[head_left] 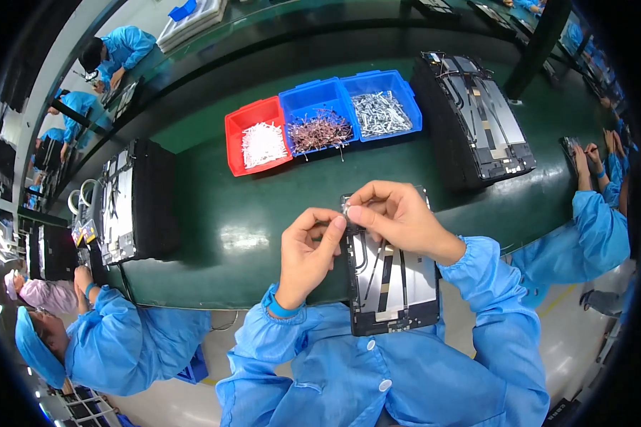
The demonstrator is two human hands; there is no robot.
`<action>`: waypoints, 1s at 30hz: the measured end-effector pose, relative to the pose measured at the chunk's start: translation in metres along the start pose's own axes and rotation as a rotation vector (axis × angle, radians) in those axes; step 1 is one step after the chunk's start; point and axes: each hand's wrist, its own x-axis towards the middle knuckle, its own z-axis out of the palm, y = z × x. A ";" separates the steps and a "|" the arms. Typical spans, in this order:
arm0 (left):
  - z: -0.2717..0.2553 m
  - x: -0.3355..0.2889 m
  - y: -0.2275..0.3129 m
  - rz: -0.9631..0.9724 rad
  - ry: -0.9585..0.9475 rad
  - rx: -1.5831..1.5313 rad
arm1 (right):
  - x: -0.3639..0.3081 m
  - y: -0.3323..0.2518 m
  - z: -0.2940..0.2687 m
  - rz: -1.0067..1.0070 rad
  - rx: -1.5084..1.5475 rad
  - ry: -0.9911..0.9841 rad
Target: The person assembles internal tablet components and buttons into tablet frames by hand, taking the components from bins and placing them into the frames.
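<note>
An opened tablet-like device (417, 288), with a silvery panel, black frame and dark flat cables, lies at the table's near edge in front of me. Over its far left corner my left hand (308, 252) is closed, thumb and forefinger pinched together. My right hand (406, 220) meets it there, also in a pinch, and covers part of the device's far end. Something small and pale shows between the fingertips, too small to name. Beyond my hands stand a red bin (236, 146) of small white pieces, a blue bin (299, 96) of thin coppery pieces and another blue bin (406, 89) of small silvery pieces.
Stacks of similar opened devices stand on the green table (199, 213): a right stack (488, 117) and a left stack (121, 206). Co-workers in blue smocks sit close by on the left (128, 341) and right (584, 235). A dark post (541, 53) rises at the far right.
</note>
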 end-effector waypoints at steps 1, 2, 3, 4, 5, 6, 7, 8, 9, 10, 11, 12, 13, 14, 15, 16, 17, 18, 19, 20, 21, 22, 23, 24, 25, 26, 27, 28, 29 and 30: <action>0.001 -0.001 0.000 -0.021 0.025 -0.062 | -0.001 0.006 0.005 -0.047 0.046 0.007; 0.001 -0.001 -0.001 -0.019 0.025 -0.055 | -0.002 0.012 0.008 -0.094 0.092 0.015; 0.001 -0.001 -0.003 -0.001 0.027 -0.066 | -0.001 0.017 0.010 -0.096 0.127 0.034; 0.001 -0.001 -0.005 0.014 0.027 -0.079 | -0.001 0.018 0.010 -0.098 0.131 0.036; 0.001 -0.002 -0.005 0.013 0.025 -0.075 | 0.000 0.019 0.011 -0.100 0.135 0.045; 0.001 -0.003 -0.005 0.011 0.042 -0.041 | 0.000 0.020 0.011 -0.102 0.139 0.055; 0.001 -0.003 -0.005 0.010 0.057 -0.007 | 0.000 0.023 0.011 -0.104 0.141 0.059; 0.001 -0.002 -0.002 0.010 0.053 -0.005 | 0.001 0.026 0.010 -0.142 0.107 0.062; 0.001 -0.002 0.002 0.012 0.059 0.056 | 0.001 0.029 0.009 -0.179 0.073 0.064; 0.001 -0.001 0.007 0.016 0.067 0.116 | 0.001 0.031 0.008 -0.180 0.073 0.067; 0.001 0.000 0.010 0.015 0.065 0.116 | 0.000 0.032 0.006 -0.207 -0.006 0.072; -0.001 0.001 0.013 0.026 0.066 0.104 | -0.001 0.032 0.005 -0.233 -0.085 0.077; -0.003 0.001 0.015 0.036 0.070 0.093 | -0.002 0.030 0.004 -0.233 -0.083 0.076; -0.006 0.002 0.015 0.035 0.072 0.094 | -0.003 0.026 0.002 -0.284 -0.208 0.079; -0.009 0.003 0.015 -0.008 0.021 0.126 | -0.004 0.021 0.001 -0.335 -0.334 0.082; -0.012 0.003 0.016 -0.051 -0.027 0.158 | -0.006 0.018 -0.001 -0.335 -0.331 0.078; -0.013 0.004 0.017 -0.053 -0.024 0.159 | -0.007 0.014 -0.003 -0.375 -0.413 0.060; -0.014 0.004 0.019 -0.123 -0.045 0.135 | -0.006 0.012 -0.004 -0.416 -0.494 0.042; -0.015 0.005 0.020 -0.192 -0.068 0.109 | -0.005 0.012 -0.004 -0.416 -0.494 0.040; -0.015 0.006 0.020 -0.191 -0.068 0.108 | -0.004 0.013 -0.004 -0.611 -0.607 0.070; -0.015 0.007 0.019 -0.262 -0.085 0.017 | -0.003 0.013 -0.004 -0.807 -0.718 0.100; -0.016 0.010 0.019 -0.332 -0.100 -0.074 | -0.003 0.013 -0.005 -0.809 -0.718 0.096; -0.015 0.013 0.018 -0.329 -0.097 -0.076 | -0.003 0.013 -0.006 -0.842 -0.701 0.117; -0.013 0.019 0.017 -0.186 0.072 0.028 | -0.004 0.012 -0.007 -0.876 -0.683 0.137; -0.014 0.027 0.016 -0.040 0.242 0.131 | -0.006 0.013 -0.009 -0.879 -0.685 0.131; -0.029 0.046 0.009 0.216 0.368 0.139 | -0.009 0.015 -0.010 -0.776 -0.581 0.171; -0.049 0.070 0.001 0.562 0.544 0.288 | -0.011 0.015 -0.010 -0.676 -0.476 0.199; -0.062 0.088 0.004 0.706 0.701 0.387 | -0.013 0.019 -0.012 -0.683 -0.480 0.185; -0.075 0.101 0.007 0.789 0.730 0.620 | -0.015 0.026 -0.014 -0.545 -0.307 0.208; -0.086 0.104 0.010 0.863 0.763 0.864 | -0.018 0.030 -0.015 -0.404 -0.130 0.220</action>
